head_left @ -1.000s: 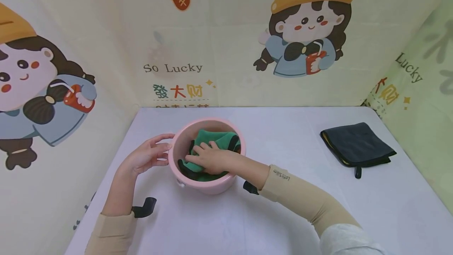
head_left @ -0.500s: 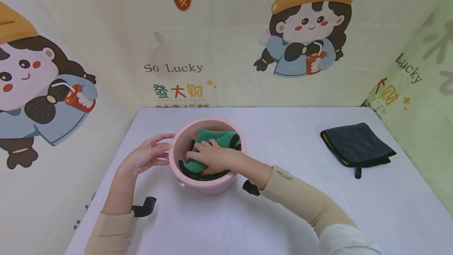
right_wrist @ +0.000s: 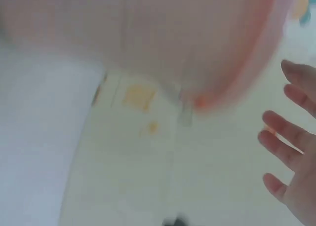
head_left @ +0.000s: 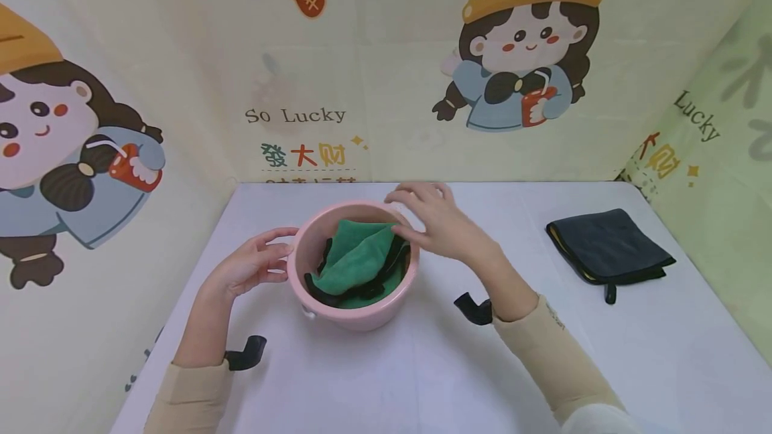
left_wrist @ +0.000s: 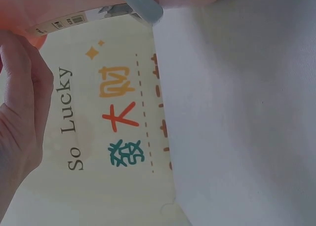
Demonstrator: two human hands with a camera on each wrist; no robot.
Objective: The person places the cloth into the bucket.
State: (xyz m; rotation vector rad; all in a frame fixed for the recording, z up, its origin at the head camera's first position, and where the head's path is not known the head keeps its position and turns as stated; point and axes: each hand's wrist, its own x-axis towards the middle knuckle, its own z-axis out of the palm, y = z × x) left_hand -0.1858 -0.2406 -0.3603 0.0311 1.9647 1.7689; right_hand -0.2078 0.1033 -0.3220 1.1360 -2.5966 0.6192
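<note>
A pink bucket [head_left: 366, 318] stands on the table, with a crumpled green cloth with black edging [head_left: 362, 253] inside it. Against the bucket's left rim rest the loosely bent fingertips of my left hand [head_left: 250, 263]; the left wrist view shows this hand [left_wrist: 22, 102] at the left edge, close to the bucket wall. My right hand [head_left: 443, 223] is at the bucket's right rim with fingers spread, holding nothing. Its separated fingers [right_wrist: 286, 132] appear beside the blurred bucket [right_wrist: 148, 33] in the right wrist view.
A folded dark grey cloth [head_left: 609, 246] with black edging and a small loop lies at the right of the white table [head_left: 482, 380]. Behind the table hangs a cream curtain [head_left: 392, 86] with cartoon prints. A grey handle end [left_wrist: 143, 6] shows on the bucket's side.
My right hand has come out of the bucket, off the green cloth, and moved up and right to the rim. My left hand and the bucket have stayed put.
</note>
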